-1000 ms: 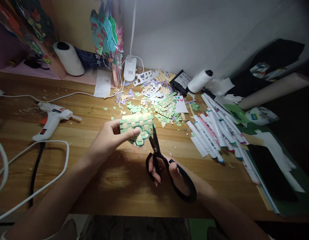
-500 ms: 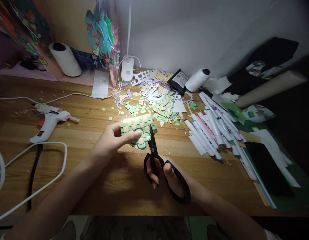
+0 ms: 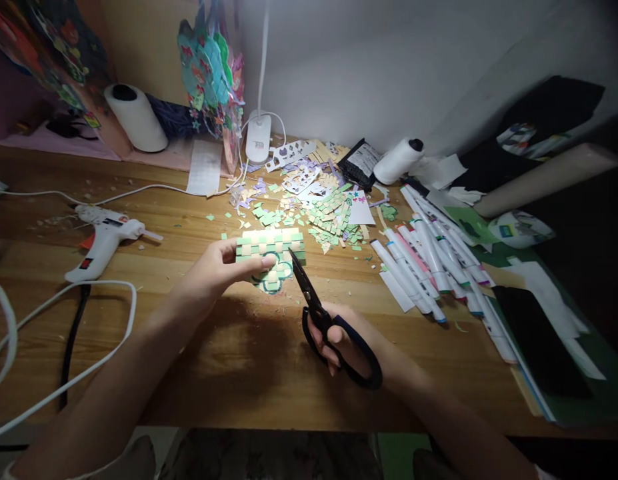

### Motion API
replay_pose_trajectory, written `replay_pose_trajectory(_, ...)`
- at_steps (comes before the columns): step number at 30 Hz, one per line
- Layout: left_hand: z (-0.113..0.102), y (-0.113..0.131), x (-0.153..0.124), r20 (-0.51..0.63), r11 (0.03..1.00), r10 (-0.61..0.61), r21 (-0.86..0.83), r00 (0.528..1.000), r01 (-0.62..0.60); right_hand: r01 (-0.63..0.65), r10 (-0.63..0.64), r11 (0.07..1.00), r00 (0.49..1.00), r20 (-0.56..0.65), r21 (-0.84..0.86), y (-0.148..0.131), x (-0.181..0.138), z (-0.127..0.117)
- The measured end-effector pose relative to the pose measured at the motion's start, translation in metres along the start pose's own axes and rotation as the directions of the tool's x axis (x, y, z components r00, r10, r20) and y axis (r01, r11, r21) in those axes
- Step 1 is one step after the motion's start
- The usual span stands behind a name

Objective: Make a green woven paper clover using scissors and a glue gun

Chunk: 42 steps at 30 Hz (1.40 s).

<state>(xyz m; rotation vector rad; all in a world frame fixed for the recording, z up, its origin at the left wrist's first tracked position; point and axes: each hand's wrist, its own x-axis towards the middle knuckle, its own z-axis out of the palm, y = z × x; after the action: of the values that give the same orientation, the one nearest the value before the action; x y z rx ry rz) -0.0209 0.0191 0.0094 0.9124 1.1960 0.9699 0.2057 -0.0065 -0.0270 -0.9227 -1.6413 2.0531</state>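
Over the wooden counter (image 3: pixel 223 393), the left hand (image 3: pixel 216 270) pinches a green and yellow woven paper (image 3: pixel 276 245) with a dark green flower shape (image 3: pixel 273 287) drawn on it. The right hand (image 3: pixel 341 340) holds black scissors (image 3: pixel 313 303), their tip by the paper's right side. Paper bits (image 3: pixel 333 217) lie behind, pens (image 3: pixel 429 257) to the right, a white glue gun (image 3: pixel 101 240) to the left.

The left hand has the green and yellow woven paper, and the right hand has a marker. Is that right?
Not quite: the right hand has black scissors, as the head view shows. The left hand does have the green and yellow woven paper.
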Motion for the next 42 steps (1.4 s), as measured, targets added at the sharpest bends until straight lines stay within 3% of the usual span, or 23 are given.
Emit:
replay_pose_trajectory(3,-0.004,0.001,0.000,0.076,0.998,-0.039,0.058,0.996,0.035,0.031,-0.030,0.999,0.995,0.093,-0.007,-0.006,-0.001,-0.001)
replay_pose_trajectory(6,-0.004,0.002,-0.002,0.122,0.991,-0.080,0.120,0.989,0.065,0.020,-0.019,1.000,0.994,0.109,-0.005,-0.010,-0.001,0.000)
replay_pose_trajectory(14,-0.005,0.001,0.002,0.090,0.986,-0.068,0.159,0.994,0.053,-0.075,0.075,0.997,0.997,-0.022,-0.016,-0.009,0.002,-0.002)
replay_pose_trajectory(21,0.010,-0.007,0.000,0.082,0.993,-0.115,0.032,0.990,0.113,-0.010,0.008,1.000,0.993,-0.119,-0.023,0.001,0.002,0.003)
replay_pose_trajectory(26,0.013,-0.004,-0.002,0.011,1.000,-0.026,-0.001,1.000,0.026,0.023,-0.031,0.993,0.997,-0.067,-0.119,-0.002,-0.002,0.004)
replay_pose_trajectory(30,0.011,-0.001,-0.003,0.089,1.000,0.012,0.001,0.996,-0.012,0.058,-0.059,0.988,0.998,-0.006,-0.143,-0.006,-0.001,0.004)
replay_pose_trajectory(35,0.009,0.000,-0.004,0.128,1.000,0.012,-0.009,0.992,-0.011,0.028,-0.031,0.996,0.999,-0.043,-0.081,-0.003,-0.001,0.003)
replay_pose_trajectory(42,0.009,-0.004,-0.001,0.063,0.997,0.071,0.036,0.995,-0.074,0.009,-0.010,1.000,0.996,-0.083,-0.011,0.002,0.001,-0.002)
